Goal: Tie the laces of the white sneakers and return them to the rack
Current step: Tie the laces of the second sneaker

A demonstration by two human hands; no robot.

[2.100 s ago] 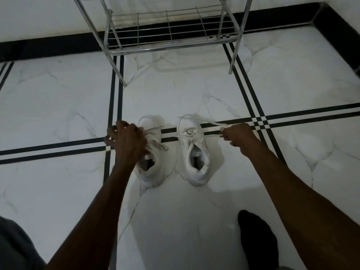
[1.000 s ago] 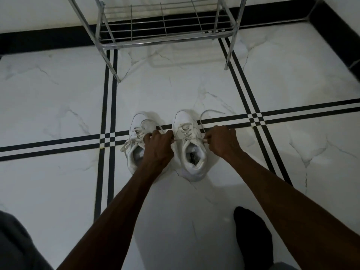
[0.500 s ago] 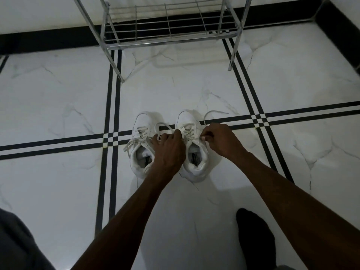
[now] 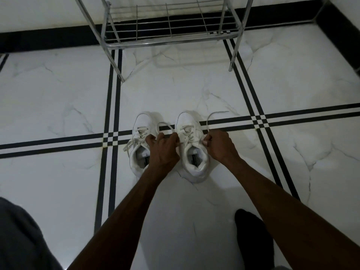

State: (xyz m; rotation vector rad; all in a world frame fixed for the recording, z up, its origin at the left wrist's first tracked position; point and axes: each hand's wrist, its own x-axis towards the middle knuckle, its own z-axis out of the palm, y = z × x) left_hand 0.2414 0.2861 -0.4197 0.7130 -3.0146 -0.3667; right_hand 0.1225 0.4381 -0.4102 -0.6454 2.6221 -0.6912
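Your left hand point(image 4: 163, 148) and right hand point(image 4: 218, 145) each pinch a lace end on either side of the right sneaker point(image 4: 191, 145), which sits between your fingers on the floor point(image 4: 58, 94). Cross the ends and pull evenly outward, keeping tension low over the tongue; the left sneaker point(image 4: 141, 141), just beside your left fingers, waits untied, with the rack point(image 4: 171, 34) well beyond.

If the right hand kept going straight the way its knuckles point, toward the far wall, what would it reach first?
Probably nothing close: beyond the right hand lies only the loose white lace and bare marble floor, then the chrome wire shoe rack. Depth is hard to judge; the rack's right front leg may come first.
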